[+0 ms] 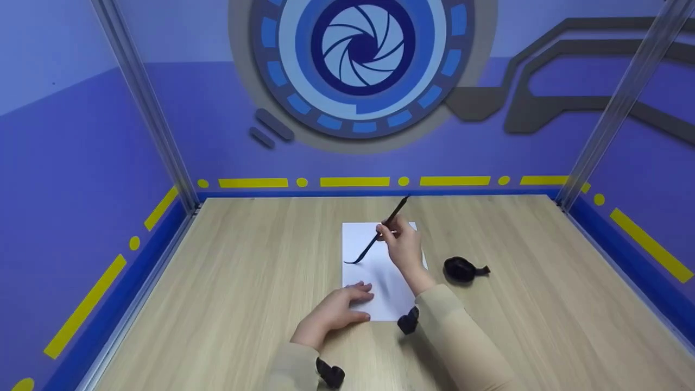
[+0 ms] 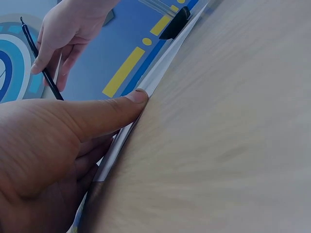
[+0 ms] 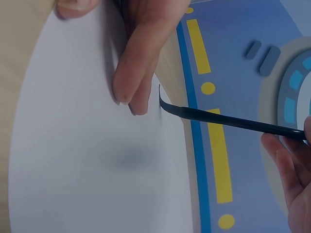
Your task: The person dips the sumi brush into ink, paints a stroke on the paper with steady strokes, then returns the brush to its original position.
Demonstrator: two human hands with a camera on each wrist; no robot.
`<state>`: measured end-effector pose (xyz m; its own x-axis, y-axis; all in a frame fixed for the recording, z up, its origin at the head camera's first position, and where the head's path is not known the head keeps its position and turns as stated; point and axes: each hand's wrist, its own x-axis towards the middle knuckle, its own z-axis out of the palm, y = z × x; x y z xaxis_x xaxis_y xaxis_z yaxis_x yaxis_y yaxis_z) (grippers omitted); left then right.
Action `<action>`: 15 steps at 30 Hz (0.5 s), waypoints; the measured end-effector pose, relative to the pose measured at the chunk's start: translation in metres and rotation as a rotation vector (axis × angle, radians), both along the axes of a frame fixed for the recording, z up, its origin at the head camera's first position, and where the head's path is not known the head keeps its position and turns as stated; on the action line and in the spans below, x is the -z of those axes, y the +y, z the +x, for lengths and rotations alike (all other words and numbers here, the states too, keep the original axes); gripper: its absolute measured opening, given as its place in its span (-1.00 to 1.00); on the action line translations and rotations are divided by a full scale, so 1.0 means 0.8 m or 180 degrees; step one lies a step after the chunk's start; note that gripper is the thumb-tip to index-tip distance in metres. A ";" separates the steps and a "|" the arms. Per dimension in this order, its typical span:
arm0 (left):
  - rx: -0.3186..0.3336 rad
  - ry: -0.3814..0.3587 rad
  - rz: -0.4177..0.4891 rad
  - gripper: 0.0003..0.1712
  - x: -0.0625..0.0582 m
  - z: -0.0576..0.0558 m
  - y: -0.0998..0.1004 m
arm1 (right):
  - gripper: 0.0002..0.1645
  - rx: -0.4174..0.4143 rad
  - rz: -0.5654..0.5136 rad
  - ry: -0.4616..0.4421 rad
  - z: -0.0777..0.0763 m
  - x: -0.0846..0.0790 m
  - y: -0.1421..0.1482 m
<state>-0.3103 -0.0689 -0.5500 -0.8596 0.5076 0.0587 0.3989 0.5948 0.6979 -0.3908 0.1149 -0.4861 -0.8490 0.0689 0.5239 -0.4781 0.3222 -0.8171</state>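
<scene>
My right hand (image 1: 405, 248) pinches a slim black writing brush (image 1: 381, 232), its handle slanting up and away to the right. The brush's dark tip (image 3: 166, 106) bends sideways against a sheet of white paper (image 1: 360, 239), near the sheet's left edge. My left hand (image 1: 339, 309) rests on the paper's lower left part with fingers spread, the thumb (image 2: 131, 99) at the near edge. No other marks show on the visible part of the sheet. Right of the paper sits a small black dish (image 1: 459, 270) with a short handle.
The light wood table (image 1: 260, 260) is bounded by blue panels (image 1: 179, 119) with yellow dashes at the back and both sides. Metal posts (image 1: 146, 103) stand at the rear corners. Black wrist devices (image 1: 330, 373) sit at both beige sleeves.
</scene>
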 end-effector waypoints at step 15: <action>0.0024 0.0026 -0.0024 -0.46 0.001 0.000 -0.001 | -0.87 0.0045 0.0036 -0.0142 -0.003 0.001 0.006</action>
<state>-0.3105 -0.0694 -0.5505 -0.8553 0.5145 0.0620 0.4091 0.5969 0.6902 -0.3934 0.1193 -0.4872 -0.8705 0.0752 0.4863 -0.4366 0.3380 -0.8338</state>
